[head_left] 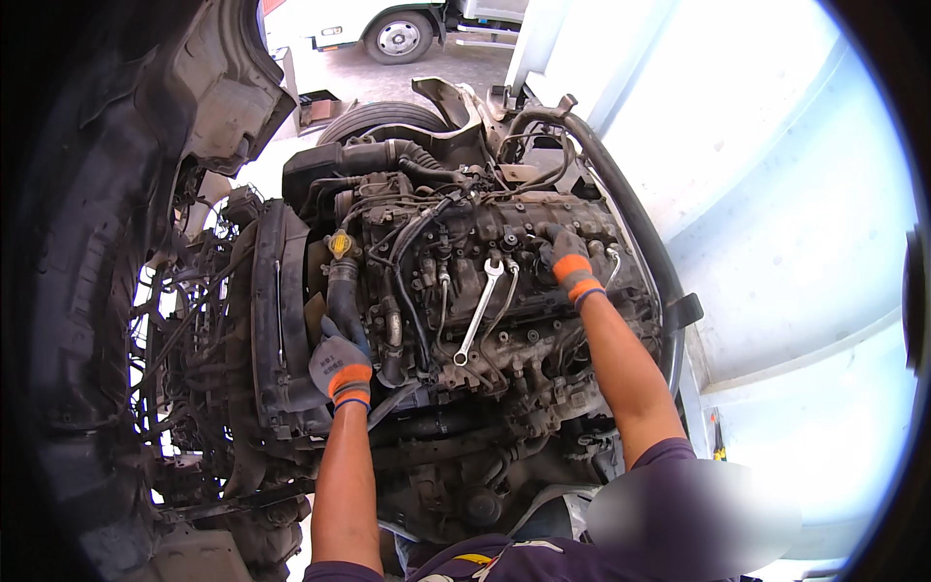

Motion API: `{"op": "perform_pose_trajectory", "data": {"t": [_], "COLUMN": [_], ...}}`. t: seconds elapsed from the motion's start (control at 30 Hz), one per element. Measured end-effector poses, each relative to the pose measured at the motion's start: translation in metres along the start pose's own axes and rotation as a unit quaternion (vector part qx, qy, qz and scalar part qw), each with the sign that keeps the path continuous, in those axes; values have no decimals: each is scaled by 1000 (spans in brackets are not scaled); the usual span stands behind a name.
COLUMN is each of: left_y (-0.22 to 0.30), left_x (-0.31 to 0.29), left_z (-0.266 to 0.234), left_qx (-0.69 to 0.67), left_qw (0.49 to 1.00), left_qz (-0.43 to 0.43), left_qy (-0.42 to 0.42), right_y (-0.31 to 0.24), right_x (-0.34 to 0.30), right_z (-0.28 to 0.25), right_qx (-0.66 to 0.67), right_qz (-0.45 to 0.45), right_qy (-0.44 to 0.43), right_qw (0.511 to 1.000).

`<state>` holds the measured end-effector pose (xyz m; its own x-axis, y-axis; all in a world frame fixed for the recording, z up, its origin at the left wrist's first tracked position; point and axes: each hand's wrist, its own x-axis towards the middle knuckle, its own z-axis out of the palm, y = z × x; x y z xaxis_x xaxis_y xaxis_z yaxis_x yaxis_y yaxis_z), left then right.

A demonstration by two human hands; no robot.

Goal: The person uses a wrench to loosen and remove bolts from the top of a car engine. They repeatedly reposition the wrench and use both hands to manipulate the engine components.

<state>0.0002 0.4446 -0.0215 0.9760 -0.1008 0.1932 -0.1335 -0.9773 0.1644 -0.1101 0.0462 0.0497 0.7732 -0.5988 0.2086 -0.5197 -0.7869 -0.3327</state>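
My left hand [339,364], in a grey glove with an orange cuff, is closed around the lower part of a black radiator hose [343,291] beside the radiator. At the upper right of the engine [499,291], my right hand [565,260] wears a matching glove with dark, dirty fingers. Those fingers are bent down among the fittings along the engine top; what they grip is hidden. Between the hands a silver combination wrench [478,315] lies slanted across the engine, its open end by a pipe fitting and its ring end toward me. Thin metal pipes run beside it.
A yellow cap [339,244] tops the hose's far end. The radiator [281,301] stands left of the engine, and a thick dark bar [640,199] curves along the right. A tire [383,118] sits beyond the engine. A white truck [339,24] is parked farther back.
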Motion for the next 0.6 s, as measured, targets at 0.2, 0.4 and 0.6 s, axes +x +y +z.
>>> {"op": "perform_pose_trajectory", "data": {"t": [0.2, 0.4, 0.6], "left_y": [-1, 1, 8], "left_x": [1, -1, -3], "left_z": [7, -2, -7], "left_qx": [-6, -43, -51], "left_qw": [1000, 999, 997], "left_qz": [16, -8, -3], "left_qy": [-18, 20, 51], "right_y": [-9, -31, -27], "right_x": [10, 6, 22], "right_z": [-11, -16, -6], "right_qx": [-132, -139, -184], "right_qz": [-1, -61, 26], "right_qy": [-56, -40, -78], "right_qw": [990, 988, 980]}}
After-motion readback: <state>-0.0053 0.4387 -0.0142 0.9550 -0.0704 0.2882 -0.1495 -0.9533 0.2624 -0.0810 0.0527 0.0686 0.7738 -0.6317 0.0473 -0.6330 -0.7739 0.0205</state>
